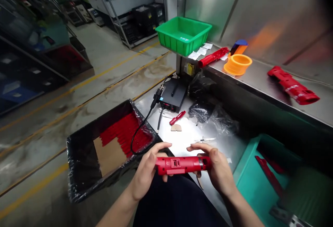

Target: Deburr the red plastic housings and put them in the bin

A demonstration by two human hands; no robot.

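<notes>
A red plastic tubular housing [179, 165] lies level across my lap, held between both hands. It has a small slotted panel near its middle and a dark band towards its right end. My left hand [146, 171] grips the left end, with the index finger stretched above it. The right end sits in my right hand [217, 168], whose thumb and fingers close around it while the index finger points inward. Beyond my hands, on the bench, are a small red piece [177, 117], a tan pad [176, 127] and a thin white pen-like tool [205, 139].
To the left stands a black plastic-lined bin [78, 157] of red parts and cardboard. A black box with cables [173, 93] is on the bench. At right is a teal bin [247, 164]. The shelf carries a green tray [182, 46], an orange ring [237, 65] and red housings [292, 84].
</notes>
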